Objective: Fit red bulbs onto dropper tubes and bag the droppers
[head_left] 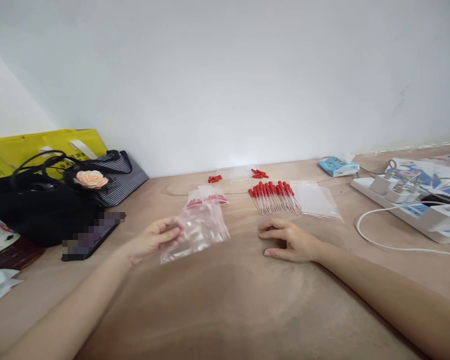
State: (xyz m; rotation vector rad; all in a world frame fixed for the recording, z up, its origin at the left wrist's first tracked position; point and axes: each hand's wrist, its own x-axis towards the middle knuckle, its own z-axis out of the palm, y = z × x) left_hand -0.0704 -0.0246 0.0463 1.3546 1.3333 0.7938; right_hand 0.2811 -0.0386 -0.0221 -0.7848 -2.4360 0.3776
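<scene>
My left hand (159,237) is closed on the edge of a clear plastic zip bag (200,232), pinched between thumb and fingers above the table. Whether it is one bag or several layered together I cannot tell. My right hand (287,240) rests on the table with its fingers apart, thumb spread from the fingers, and nothing in it. Just beyond it lies a row of droppers (273,195) with red rubber bulbs and clear tubes. Behind the held bag are bags with red pieces inside (208,196). Flat zip bags (318,200) lie right of the droppers.
Loose red bulbs (260,173) and clear tubes (240,175) lie near the wall, with another small red pile (215,178) to their left. A tissue pack (337,166) and power strip (408,210) sit right. Handbags (41,205) and a phone (93,237) occupy the left.
</scene>
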